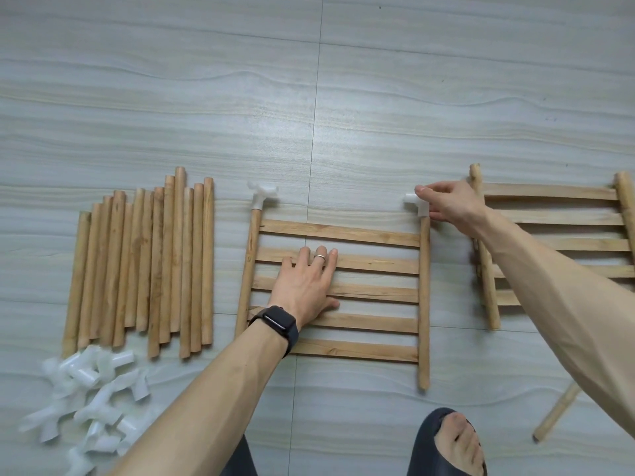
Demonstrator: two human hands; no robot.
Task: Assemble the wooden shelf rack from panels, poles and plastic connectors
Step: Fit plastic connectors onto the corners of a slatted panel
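Head view: the step looks like capping the far corners of the slatted panel (371, 293): a fitted connector (263, 195) sits at its far-left corner, and the right hand (446, 206) pinches a second connector (416, 202) at its far-right corner. The left hand (305, 281) lies spread flat on the panel's middle slats, grasping nothing. Next, I judge, a firm push must seat it.

hands (445, 204) fitting connector (416, 202), slatted panel (360, 292)
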